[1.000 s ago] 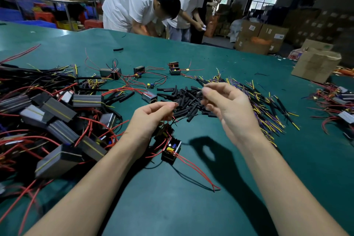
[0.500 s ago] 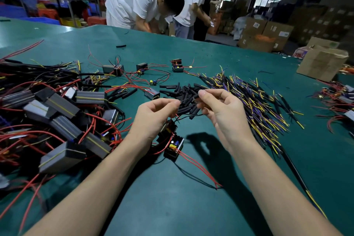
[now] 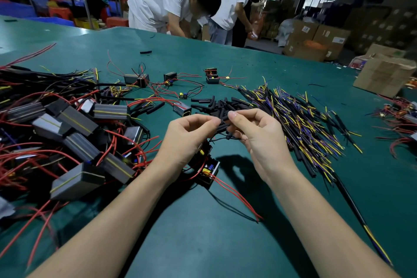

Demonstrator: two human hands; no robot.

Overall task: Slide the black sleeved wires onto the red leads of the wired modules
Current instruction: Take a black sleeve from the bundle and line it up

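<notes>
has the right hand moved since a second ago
Yes. The right hand has come left toward the left hand, over the sleeve pile; the gap between their fingertips has nearly closed.

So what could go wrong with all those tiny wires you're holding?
Three things, maybe. The left hand and right hand pinch something very thin between their fingertips; it could slip before it goes on. The open module lies right under the wrists, so a tug on its red leads might drag it. And the pile of sleeved wires sits close to the right hand, easy to snag or scatter.
</notes>
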